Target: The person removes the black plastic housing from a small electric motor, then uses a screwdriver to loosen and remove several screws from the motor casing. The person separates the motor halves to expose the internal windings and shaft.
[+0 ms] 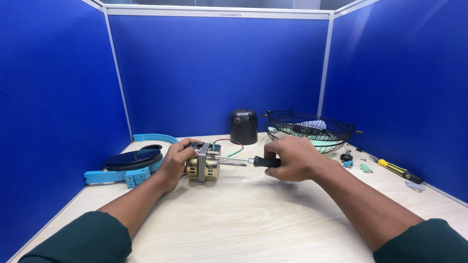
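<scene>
**benchrat:** So where does the person have that fan motor (204, 166)? It looks awkward to hold.

**coilwinder:** It lies on its side on the wooden counter (253, 219), a bit left of centre, shaft pointing toward 3 o'clock. The left hand (174, 163) is wrapped around its back end from the 9 o'clock side, fingers closed over the brass-coloured casing and the grey plate. The right hand (292, 158) is closed tight on the black handle of a screwdriver (248, 161), whose tip runs in at the motor's front.

**benchrat:** Heavy thing?

**coilwinder:** I'd guess dense for its size, with steel laminations and copper inside. It's stiff and won't flex. The casing looks smooth, so it could roll or slip under a push from the driver. Grabbing the body like that seems right to me. The thin red and green wires (233, 145) looping off the top toward 12 o'clock are the fragile bit, and I wouldn't lift it by those or by the shaft.

**benchrat:** What else is around it?

**coilwinder:** There's a black rear cover (243, 126) at 12 o'clock and a wire fan guard (312, 129) at about 1 to 2 o'clock. A yellow-handled screwdriver (396, 169) and some small loose parts sit out at 3 o'clock. The blue base pieces (129, 165) are at 9 o'clock, just beside the left hand.
</scene>
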